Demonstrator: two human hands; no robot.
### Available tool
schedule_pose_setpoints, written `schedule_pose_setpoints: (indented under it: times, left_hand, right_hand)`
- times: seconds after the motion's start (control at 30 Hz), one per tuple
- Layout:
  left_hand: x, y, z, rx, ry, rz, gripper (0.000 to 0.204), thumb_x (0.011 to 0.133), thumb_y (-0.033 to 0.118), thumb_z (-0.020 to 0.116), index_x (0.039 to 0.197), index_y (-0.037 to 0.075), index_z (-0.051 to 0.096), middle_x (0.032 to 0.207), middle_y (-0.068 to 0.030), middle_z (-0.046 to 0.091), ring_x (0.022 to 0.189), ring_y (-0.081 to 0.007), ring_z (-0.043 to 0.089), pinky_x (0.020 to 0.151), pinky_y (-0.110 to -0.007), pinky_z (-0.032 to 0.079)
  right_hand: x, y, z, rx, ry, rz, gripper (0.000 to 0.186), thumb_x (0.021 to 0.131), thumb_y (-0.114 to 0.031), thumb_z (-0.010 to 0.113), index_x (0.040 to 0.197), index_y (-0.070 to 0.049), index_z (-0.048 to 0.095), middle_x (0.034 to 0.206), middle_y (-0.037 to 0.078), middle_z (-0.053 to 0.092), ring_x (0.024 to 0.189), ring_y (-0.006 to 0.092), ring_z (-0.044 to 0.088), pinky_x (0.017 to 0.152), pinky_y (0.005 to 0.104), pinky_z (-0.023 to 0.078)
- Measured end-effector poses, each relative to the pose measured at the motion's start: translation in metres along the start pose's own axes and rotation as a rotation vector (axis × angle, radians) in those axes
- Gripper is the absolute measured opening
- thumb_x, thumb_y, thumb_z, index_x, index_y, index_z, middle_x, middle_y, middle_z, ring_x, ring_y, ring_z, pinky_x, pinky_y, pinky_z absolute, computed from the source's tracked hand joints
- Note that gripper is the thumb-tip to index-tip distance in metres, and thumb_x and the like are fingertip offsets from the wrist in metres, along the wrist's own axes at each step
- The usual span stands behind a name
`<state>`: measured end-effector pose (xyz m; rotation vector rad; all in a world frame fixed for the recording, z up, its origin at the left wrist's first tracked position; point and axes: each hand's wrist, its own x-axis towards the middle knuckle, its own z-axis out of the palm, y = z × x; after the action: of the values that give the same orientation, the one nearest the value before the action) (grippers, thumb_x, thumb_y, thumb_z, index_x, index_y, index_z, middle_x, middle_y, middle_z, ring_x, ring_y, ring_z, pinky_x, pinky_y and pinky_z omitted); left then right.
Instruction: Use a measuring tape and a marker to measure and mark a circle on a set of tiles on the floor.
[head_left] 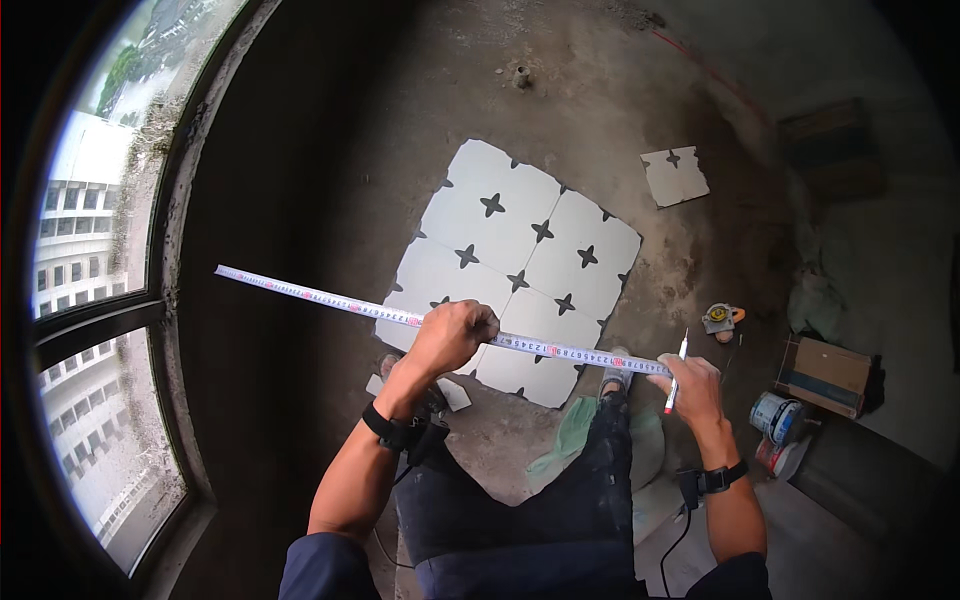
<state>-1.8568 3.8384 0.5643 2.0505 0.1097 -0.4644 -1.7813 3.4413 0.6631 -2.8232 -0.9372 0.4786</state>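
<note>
Above tiles [508, 262], left grip [456, 334] and right grip [697, 388] pinch a measuring tape [540, 347] (plainly numbered).

The floor [610, 110] holds the tiles [518, 262]; right of them, a tile piece [675, 178], a tool [719, 319] and a box [825, 376]; on their near side, green cloth [567, 436].

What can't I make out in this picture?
Head view, hidden: the stretch of measuring tape behind the left hand.
Head view, hidden: the tape's right end, by the right hand.
Head view, too dark: the upper-right box, lost in shadow.
Head view, cut off: the left sleeve, by the lower edge.
</note>
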Motion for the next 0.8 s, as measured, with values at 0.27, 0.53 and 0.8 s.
schedule_pose_setpoints:
  times: [0.27,0.53,0.8]
  left_hand:
    - [-0.044,-0.006,-0.056,0.028,-0.100,0.049,0.004,0.087,0.010,0.070,0.088,0.006,0.071,0.084,-0.0108,0.070,0.080,-0.0297,0.068,0.072,-0.040,0.051]
    - [-0.023,0.018,-0.057,0.213,-0.191,0.010,0.008,0.087,0.011,0.069,0.091,0.006,0.075,0.088,-0.0119,0.071,0.086,-0.0316,0.071,0.078,-0.039,0.054]
    - [0.066,0.040,-0.058,0.405,-0.269,0.104,0.015,0.088,0.009,0.063,0.092,0.009,0.077,0.091,-0.0135,0.072,0.087,-0.0349,0.071,0.079,-0.043,0.056]
  right_hand:
    - [-0.018,-0.100,-0.008,0.060,0.047,0.089,0.035,0.080,-0.028,0.080,0.104,-0.006,0.069,0.086,0.014,0.071,0.075,0.0389,0.066,0.066,0.0467,0.051]
    - [-0.034,-0.079,0.055,0.201,0.118,0.168,0.035,0.078,-0.024,0.082,0.104,-0.004,0.068,0.087,0.016,0.071,0.076,0.0394,0.066,0.065,0.0466,0.051]
    - [-0.017,-0.045,0.106,0.415,0.320,0.278,0.042,0.076,-0.019,0.085,0.110,-0.002,0.068,0.091,0.019,0.072,0.081,0.0395,0.068,0.071,0.0462,0.053]
